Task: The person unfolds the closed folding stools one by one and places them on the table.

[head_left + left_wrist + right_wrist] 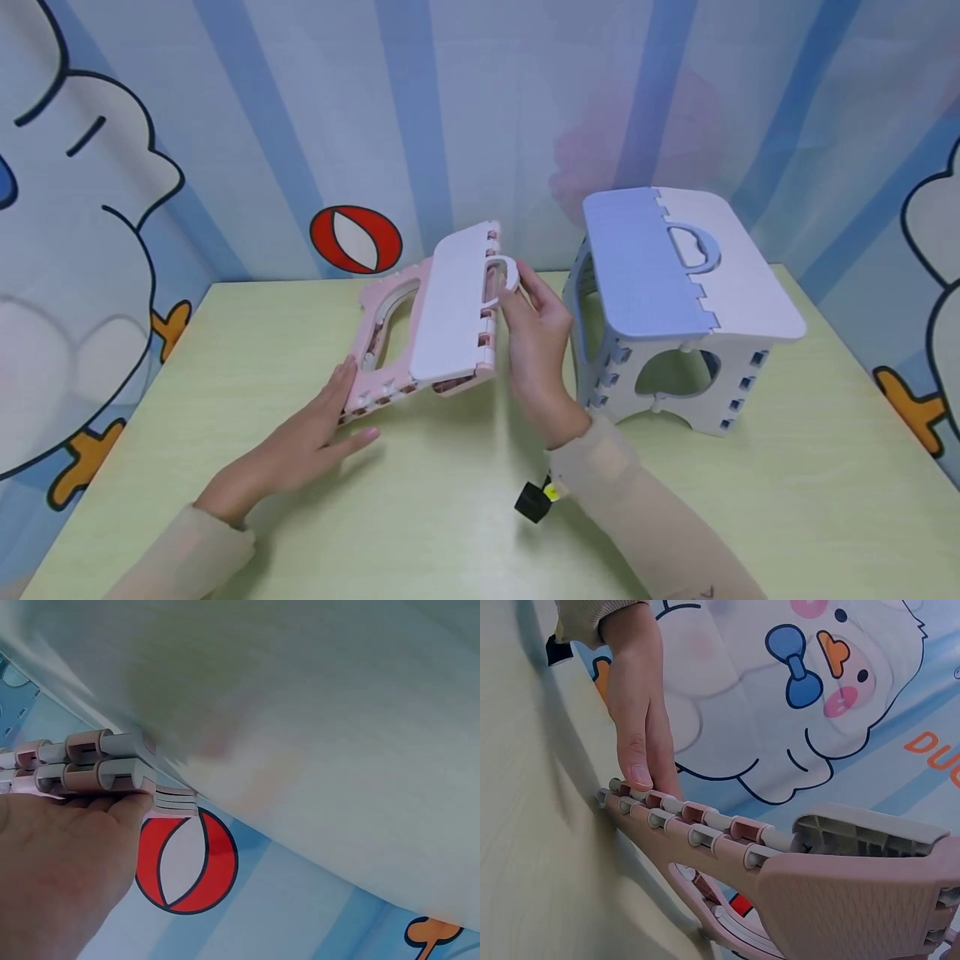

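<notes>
A pink and white folding stool point(453, 308), partly folded, is held tilted over the table. My right hand point(538, 342) grips its small white handle point(512, 275) between thumb and fingers. At the stool's lower left edge, my left hand point(311, 437) rests its fairly straight fingers against the pink leg panel, with the thumb spread apart. The left wrist view shows that hand point(67, 862) beside the hinge knuckles point(97, 761). In the right wrist view the white seat half point(870, 829) stands raised off the pink panel point(847, 900); the left hand point(641, 720) touches the hinged edge.
A blue and white folding stool point(690, 267) stands unfolded on the table at the right, close to my right hand. The pale green table point(450, 517) meets a cartoon-printed curtain point(480, 125) behind. A small black device point(534, 502) hangs at the right sleeve.
</notes>
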`<act>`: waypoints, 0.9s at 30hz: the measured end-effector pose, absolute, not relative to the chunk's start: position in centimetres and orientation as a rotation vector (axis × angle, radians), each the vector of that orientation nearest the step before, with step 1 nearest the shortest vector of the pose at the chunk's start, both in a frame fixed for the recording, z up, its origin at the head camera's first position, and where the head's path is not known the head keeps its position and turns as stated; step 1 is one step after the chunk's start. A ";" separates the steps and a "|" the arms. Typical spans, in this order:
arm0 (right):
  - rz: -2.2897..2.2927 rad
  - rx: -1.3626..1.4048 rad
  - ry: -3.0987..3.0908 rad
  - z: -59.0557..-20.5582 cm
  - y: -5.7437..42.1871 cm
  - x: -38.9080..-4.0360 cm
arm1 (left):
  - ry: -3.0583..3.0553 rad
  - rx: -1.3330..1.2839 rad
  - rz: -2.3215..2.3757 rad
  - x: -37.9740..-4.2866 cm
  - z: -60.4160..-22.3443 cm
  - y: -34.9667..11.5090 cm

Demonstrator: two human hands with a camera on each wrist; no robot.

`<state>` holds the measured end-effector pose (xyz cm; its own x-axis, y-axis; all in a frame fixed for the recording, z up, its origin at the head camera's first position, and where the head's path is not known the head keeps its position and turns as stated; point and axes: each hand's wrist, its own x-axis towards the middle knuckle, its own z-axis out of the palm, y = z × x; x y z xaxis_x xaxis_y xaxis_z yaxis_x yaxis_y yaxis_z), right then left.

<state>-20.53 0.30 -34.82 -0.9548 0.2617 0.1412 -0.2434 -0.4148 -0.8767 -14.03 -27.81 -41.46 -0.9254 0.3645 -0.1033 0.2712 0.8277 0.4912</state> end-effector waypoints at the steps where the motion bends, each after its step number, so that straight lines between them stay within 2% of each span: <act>1: 2.423 0.004 -1.485 -34.6 0.2 -20.5 | 2.811 0.495 0.736 -14.0 -41.5 -27.9; 27: 2.346 0.602 -1.643 -31.3 -2.2 -20.0 | 2.626 0.426 1.034 -14.3 -40.1 -29.3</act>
<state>-20.03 -2.19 -31.25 -0.8933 -0.0569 0.4459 -0.3996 -0.3538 -0.8457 -14.33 -29.32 -40.14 -0.9154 0.3718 -0.1545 0.1667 0.6993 0.6951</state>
